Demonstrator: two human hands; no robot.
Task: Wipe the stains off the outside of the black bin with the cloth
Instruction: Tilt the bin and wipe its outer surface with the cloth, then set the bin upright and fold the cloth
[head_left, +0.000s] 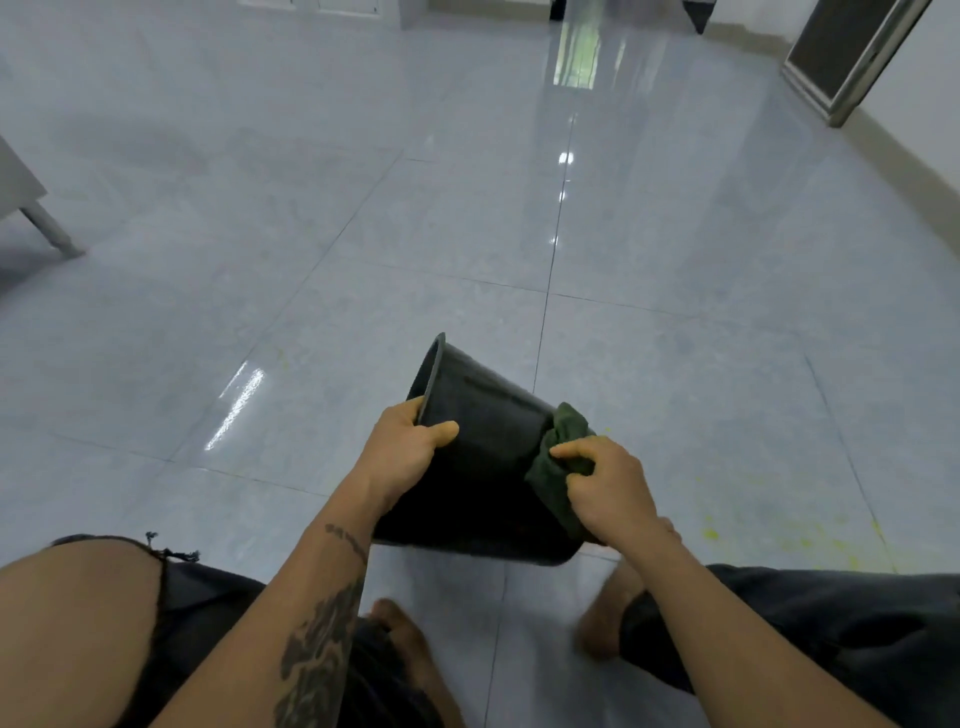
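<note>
The black bin (488, 447) is tipped on its side above the floor, its open mouth turned to the left and its base to the right. My left hand (405, 447) grips the bin's rim, thumb lying on the outer wall. A dark green cloth (558, 467) is bunched against the bin's base end. My right hand (608, 488) is closed on that cloth and presses it to the bin. The lower side of the bin is hidden from me.
Glossy grey floor tiles (363, 260) spread all around. Yellow specks (769, 535) dot the floor to the right of the bin. My knees and bare feet (405, 639) sit below the bin. A white furniture leg (49, 228) stands far left, a framed panel (852, 52) leans far right.
</note>
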